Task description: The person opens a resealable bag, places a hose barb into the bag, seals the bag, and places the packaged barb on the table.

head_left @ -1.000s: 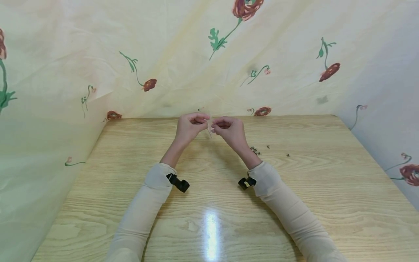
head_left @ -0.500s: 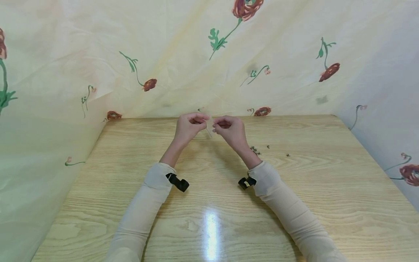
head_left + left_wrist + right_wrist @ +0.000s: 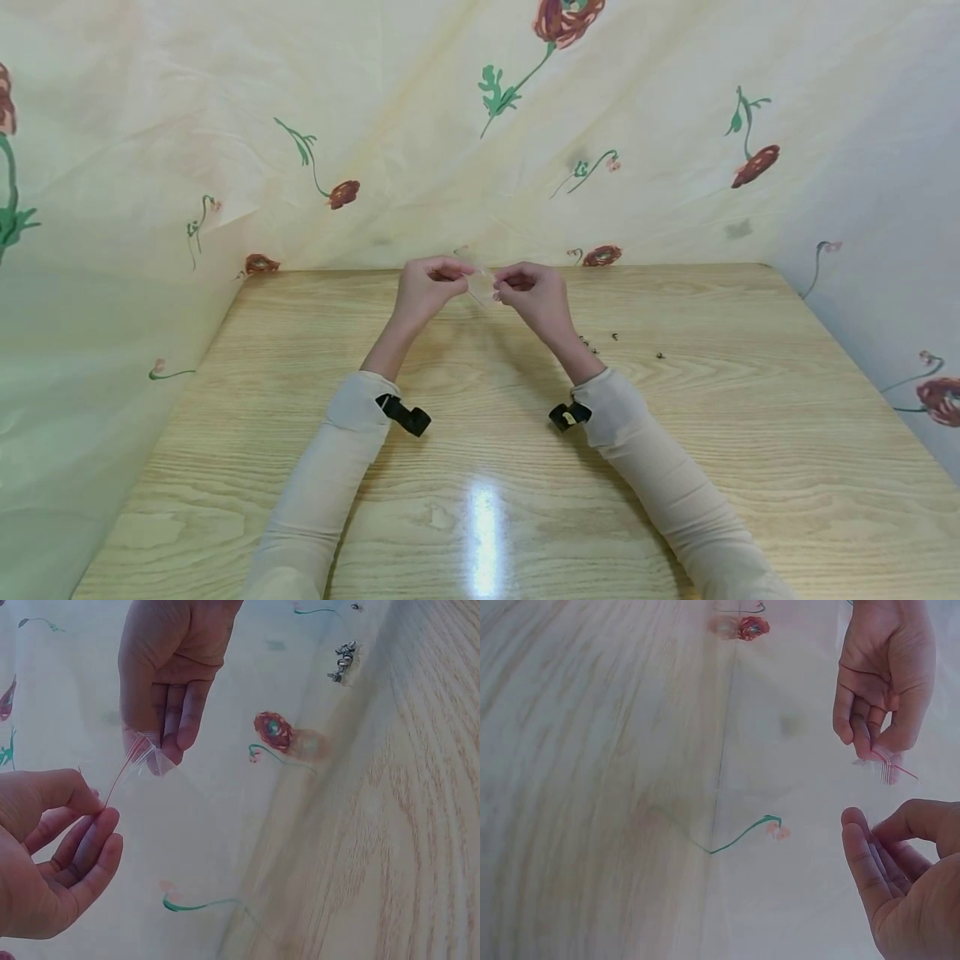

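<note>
A small clear zip-lock bag (image 3: 144,754) with a red line along its top is stretched between the two hands above the table's far side. My left hand (image 3: 425,292) pinches one end of it between thumb and fingertips. At the other end, the thumb and index finger of my right hand (image 3: 534,296) pinch the bag too. In the left wrist view the left hand (image 3: 52,847) is at lower left, the right hand (image 3: 176,667) at the top. The right wrist view has the bag (image 3: 887,766) by the left hand (image 3: 885,682); its clear film is hard to make out.
Several small metal screws (image 3: 343,661) lie in a loose pile, partly behind the right wrist in the head view. A single screw (image 3: 660,356) lies farther right. A flowered cloth (image 3: 420,125) hangs behind the wooden table (image 3: 480,433).
Both hands have moved slightly apart and a little up, with the bag spread between them. The right forearm now covers more of the screw pile.
</note>
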Motion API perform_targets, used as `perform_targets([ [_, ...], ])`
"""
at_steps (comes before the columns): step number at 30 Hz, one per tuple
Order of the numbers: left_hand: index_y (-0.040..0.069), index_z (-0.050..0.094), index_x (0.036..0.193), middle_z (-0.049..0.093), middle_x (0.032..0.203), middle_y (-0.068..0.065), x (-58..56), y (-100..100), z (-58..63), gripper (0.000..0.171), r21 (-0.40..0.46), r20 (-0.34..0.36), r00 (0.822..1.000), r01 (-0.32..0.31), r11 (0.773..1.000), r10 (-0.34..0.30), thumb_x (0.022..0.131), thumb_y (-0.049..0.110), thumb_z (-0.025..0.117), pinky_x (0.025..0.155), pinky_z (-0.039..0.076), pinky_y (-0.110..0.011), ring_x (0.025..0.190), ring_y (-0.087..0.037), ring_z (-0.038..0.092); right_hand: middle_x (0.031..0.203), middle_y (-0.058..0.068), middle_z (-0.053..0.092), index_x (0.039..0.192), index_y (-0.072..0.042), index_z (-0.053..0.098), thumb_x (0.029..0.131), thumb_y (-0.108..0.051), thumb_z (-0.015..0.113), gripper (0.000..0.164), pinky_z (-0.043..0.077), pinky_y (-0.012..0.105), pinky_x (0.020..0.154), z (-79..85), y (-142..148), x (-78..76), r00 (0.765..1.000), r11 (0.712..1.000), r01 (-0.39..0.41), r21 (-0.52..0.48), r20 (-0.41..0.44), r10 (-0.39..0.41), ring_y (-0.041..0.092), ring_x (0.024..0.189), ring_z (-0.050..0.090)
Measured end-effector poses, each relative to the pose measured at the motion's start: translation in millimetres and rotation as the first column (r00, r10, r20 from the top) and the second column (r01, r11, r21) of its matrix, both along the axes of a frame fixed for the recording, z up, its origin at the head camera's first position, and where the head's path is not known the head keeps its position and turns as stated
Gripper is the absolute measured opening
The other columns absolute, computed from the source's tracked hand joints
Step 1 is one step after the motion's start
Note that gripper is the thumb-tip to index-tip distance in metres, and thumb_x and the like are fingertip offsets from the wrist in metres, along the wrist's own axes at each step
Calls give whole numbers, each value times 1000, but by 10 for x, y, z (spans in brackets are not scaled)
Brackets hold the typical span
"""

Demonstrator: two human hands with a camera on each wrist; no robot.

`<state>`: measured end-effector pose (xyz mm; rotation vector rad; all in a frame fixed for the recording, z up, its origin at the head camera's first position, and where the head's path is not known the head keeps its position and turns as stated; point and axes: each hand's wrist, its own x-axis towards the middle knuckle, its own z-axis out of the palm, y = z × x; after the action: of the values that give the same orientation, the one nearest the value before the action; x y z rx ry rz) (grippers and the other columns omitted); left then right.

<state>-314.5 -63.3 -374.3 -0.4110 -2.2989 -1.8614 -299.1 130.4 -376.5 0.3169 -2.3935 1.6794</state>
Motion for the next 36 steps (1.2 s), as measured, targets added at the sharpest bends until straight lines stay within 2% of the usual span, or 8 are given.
perform_targets([
  [10,-1,79,99,76,97,-22,-8,-43,40,15,14,39,999,0,1000,0,86,-2,72,66,51,-19,73,-10,64,99,26,73,104,5,74,93,-4,68,15,59,23,70,36,37,-2,999,999,-26,-42,37,27,4,71,69],
  [17,-3,79,98,75,98,-25,-9,-75,65,14,18,51,999,-8,1000,7,85,-2,72,65,51,-19,72,-8,63,100,29,72,105,6,74,93,-3,67,16,61,33,75,77,60,-6,997,998,-45,-52,54,47,7,71,70],
  [24,-1,79,98,75,100,-23,-10,-101,92,13,-25,71,997,-26,999,28,85,1,74,66,51,-19,73,-9,64,101,30,71,107,8,73,93,-3,68,18,60,25,71,85,97,-31,996,997,-58,-52,60,61,9,72,72],
  [30,2,80,97,76,100,-21,-19,-123,98,13,-36,81,996,-28,999,31,85,3,75,67,51,-21,76,-12,65,102,30,72,109,10,72,94,-5,69,22,61,31,75,77,119,-49,995,996,-69,-49,65,73,7,72,72],
  [36,2,80,98,75,104,-23,-21,-145,101,13,-42,88,996,-18,999,22,86,5,76,68,52,-21,78,-14,65,101,30,72,108,9,73,93,-4,69,20,61,29,74,93,125,-41,995,996,-76,-54,64,79,6,71,71],
])
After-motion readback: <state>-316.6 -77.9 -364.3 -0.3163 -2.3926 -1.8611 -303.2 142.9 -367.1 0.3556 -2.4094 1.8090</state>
